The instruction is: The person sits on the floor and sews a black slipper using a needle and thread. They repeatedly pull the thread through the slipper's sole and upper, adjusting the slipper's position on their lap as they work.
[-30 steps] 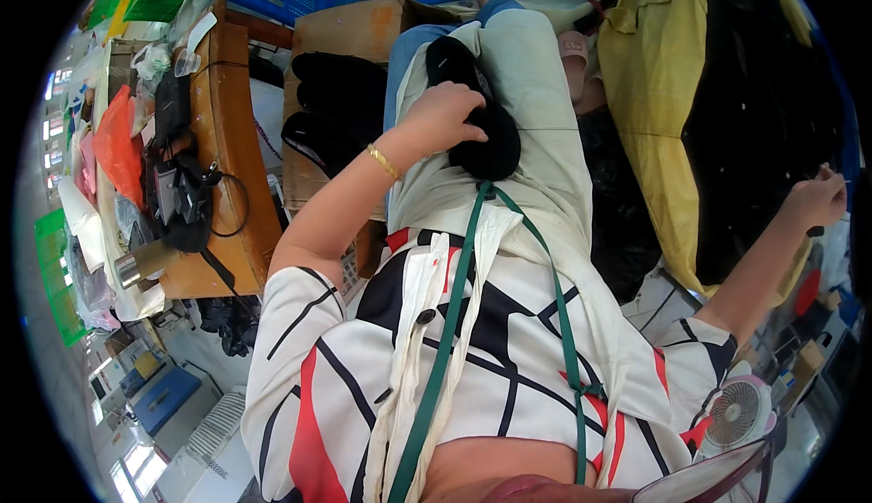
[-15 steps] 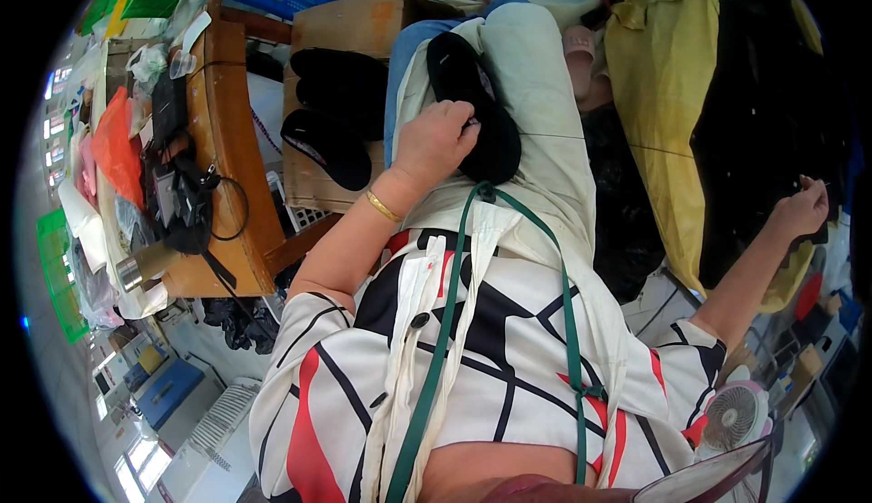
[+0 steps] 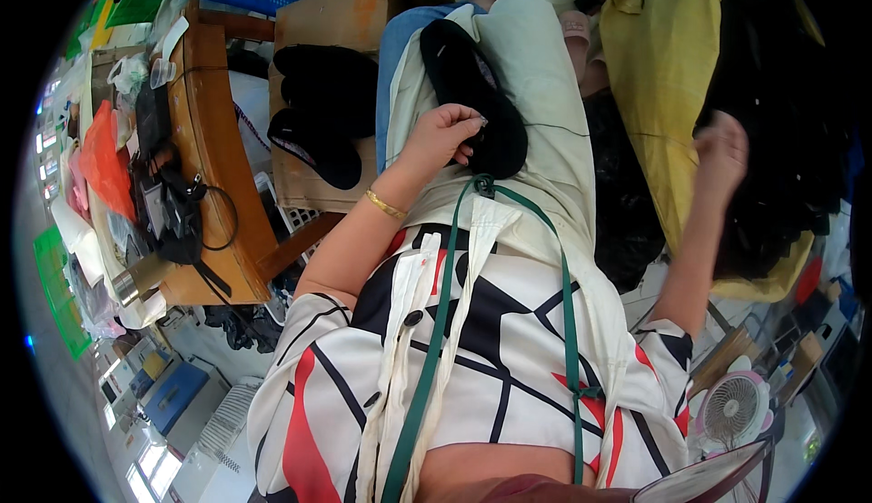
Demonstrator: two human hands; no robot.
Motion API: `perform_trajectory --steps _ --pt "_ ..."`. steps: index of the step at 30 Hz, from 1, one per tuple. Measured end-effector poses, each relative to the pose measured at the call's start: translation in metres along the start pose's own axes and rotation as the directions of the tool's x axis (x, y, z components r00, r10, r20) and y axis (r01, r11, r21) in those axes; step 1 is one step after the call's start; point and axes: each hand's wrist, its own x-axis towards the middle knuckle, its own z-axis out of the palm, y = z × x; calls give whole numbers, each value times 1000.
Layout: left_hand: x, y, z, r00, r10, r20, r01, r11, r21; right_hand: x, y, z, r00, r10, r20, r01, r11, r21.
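Head view: black slipper [image 3: 465,85] lies along lap [image 3: 545,85], far end leftward.

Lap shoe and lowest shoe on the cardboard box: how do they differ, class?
The lap shoe lies on pale fabric with the left hand over it; the box shoe lies on the cardboard box, untouched. The lap shoe runs steeper in the picture; the box shoe slants more sideways. Both are black.

At my left hand [image 3: 442,135], the elongated black cloth slipper [image 3: 500,131] looks matt; my gold-coloured metal bracelet [image 3: 385,205], glossy; the brown boxy cardboard carton [image 3: 322,13], matt.
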Motion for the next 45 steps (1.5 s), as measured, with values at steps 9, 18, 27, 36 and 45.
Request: perform_trajectory --steps 9,18,27,36,45 --pt "-1 -3 -1 998 -65 -7 63 978 -198 -132 7 149 603 361 711 -183 931 -317" --pt "0 -5 -1 996 -86 -6 83 976 -201 -137 24 155 654 207 728 50 948 -315" --pt "-1 -4 1 996 -93 -11 88 971 -220 -134 25 156 645 205 736 80 940 -332" --pt "-12 3 12 997 12 -74 -23 987 -158 -129 12 159 529 467 708 -243 883 -401" --pt "-9 9 6 998 -46 -44 37 983 -180 -128 24 162 502 455 736 -297 890 -347"
